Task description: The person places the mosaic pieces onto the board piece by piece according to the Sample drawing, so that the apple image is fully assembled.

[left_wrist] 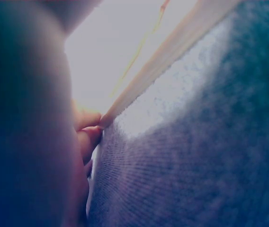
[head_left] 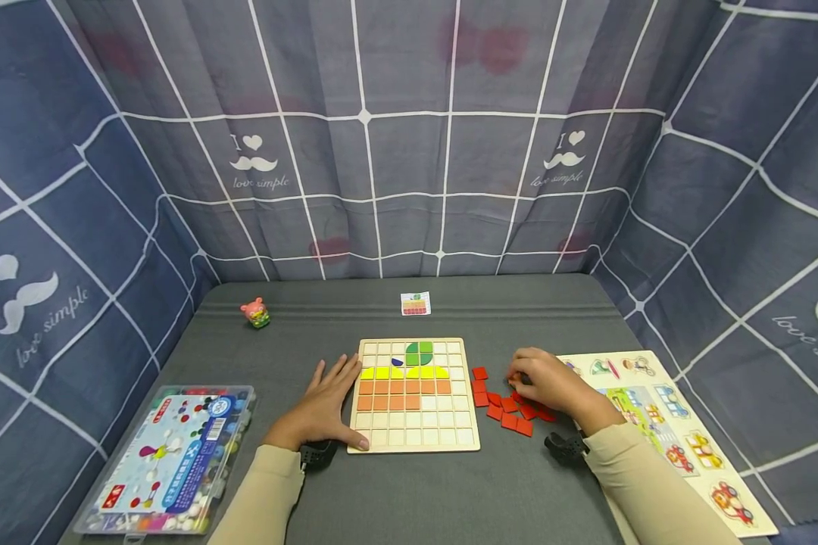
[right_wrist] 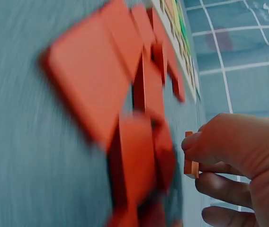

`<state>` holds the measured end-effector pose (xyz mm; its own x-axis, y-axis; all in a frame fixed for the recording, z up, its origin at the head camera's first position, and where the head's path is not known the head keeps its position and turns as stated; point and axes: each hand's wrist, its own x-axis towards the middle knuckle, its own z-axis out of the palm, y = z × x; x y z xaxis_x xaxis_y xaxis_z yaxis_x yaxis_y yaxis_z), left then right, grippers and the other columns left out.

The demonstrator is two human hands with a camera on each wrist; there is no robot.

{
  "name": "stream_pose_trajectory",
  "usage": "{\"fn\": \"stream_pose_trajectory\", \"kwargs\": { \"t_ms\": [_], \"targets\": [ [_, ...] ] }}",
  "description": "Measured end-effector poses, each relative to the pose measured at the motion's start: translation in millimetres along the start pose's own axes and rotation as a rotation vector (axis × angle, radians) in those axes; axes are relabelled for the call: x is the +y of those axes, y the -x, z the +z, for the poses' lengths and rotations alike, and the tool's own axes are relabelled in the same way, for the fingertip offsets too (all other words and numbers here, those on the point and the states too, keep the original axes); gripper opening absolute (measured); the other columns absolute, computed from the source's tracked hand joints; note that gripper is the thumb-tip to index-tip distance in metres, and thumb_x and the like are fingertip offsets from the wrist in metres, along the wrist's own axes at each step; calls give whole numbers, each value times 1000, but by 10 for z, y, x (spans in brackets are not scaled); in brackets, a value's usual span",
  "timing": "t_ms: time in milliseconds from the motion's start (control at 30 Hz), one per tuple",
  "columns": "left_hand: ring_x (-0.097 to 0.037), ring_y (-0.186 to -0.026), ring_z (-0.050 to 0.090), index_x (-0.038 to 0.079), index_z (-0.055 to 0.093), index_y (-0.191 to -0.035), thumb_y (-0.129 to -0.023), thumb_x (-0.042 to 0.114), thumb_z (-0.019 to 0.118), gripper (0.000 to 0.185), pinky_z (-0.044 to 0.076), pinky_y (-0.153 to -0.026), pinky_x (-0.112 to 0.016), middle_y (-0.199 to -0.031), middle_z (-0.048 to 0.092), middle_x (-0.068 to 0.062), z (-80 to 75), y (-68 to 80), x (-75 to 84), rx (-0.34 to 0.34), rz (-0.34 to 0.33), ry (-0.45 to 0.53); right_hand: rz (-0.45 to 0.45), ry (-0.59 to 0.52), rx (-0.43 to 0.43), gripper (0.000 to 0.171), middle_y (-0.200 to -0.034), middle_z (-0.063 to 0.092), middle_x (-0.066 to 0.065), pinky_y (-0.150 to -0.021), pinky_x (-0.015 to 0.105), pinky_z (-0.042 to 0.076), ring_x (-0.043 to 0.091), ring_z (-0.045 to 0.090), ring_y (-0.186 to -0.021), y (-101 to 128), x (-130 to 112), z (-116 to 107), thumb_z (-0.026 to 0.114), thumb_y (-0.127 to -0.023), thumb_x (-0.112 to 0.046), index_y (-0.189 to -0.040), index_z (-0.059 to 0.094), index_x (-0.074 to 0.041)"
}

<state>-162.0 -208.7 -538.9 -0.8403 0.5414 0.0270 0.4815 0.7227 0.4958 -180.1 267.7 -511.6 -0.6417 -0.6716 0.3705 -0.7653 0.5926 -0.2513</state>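
A wooden grid board (head_left: 416, 439) lies in the middle of the table, holding green, blue, yellow and orange pieces. One full orange row stands above a partly filled orange row (head_left: 388, 403). My left hand (head_left: 323, 405) rests at the board's left edge, fingers spread and thumb on its lower corner; its fingertips meet the wooden rim (left_wrist: 139, 80) in the left wrist view. Over the loose red tiles (head_left: 511, 409) right of the board, my right hand (head_left: 545, 381) pinches a small orange tile (right_wrist: 190, 163) between thumb and fingers.
A small pattern card (head_left: 416, 303) lies behind the board. At the back left stands a pig figurine (head_left: 255, 312). A clear case of molecule-model parts (head_left: 170, 454) sits at the front left. The right forearm crosses a picture puzzle board (head_left: 712, 484).
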Motion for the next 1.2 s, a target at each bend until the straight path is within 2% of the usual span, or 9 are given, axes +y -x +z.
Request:
{"fn": "stream_pose_trajectory", "kwargs": {
  "t_ms": [267, 467, 667, 933, 1200],
  "targets": [
    [-35, -159, 9, 3, 23, -168, -52, 84, 87, 155, -7, -122, -63, -174, 16, -14, -2, -1, 2, 0, -14, -18, 5, -57, -6, 12, -100, 66, -3, -73, 35, 58, 14, 64, -86, -290, -322, 160, 84, -88, -2, -95, 80, -11],
    [-36, -159, 9, 3, 23, -168, -52, 84, 87, 155, -7, -122, -62, -174, 16, -14, -15, -3, 14, -2, -20, -19, -46, -110, -15, 12, -100, 66, -3, -70, 27, 55, 11, 63, -84, -528, -584, 329, 85, -89, -4, -97, 80, -12],
    [-36, -159, 9, 3, 23, -168, -52, 83, 88, 155, -7, -122, -62, -174, 16, -14, -17, 0, 19, -6, -21, -12, -97, -146, -13, 14, -100, 68, -1, -76, 27, 57, 13, 66, -89, -716, -791, 535, 87, -87, -4, -97, 79, -10],
    [-37, -159, 9, 3, 22, -168, -52, 83, 88, 155, -8, -122, -62, -174, 15, -14, -12, -10, 26, -10, -19, -12, -90, -165, 33, 17, -101, 73, -2, -82, 27, 56, 11, 66, -91, -776, -919, 711, 87, -89, -7, -104, 79, -8],
    [-37, -159, 9, 3, 23, -168, -52, 83, 88, 155, -8, -122, -63, -174, 15, -15, -4, 0, 13, -3, -11, -16, -55, -158, 51, 17, -99, 75, -3, -84, 31, 56, 12, 66, -90, -781, -952, 782, 88, -88, -7, -103, 80, -9]
  ]
}}
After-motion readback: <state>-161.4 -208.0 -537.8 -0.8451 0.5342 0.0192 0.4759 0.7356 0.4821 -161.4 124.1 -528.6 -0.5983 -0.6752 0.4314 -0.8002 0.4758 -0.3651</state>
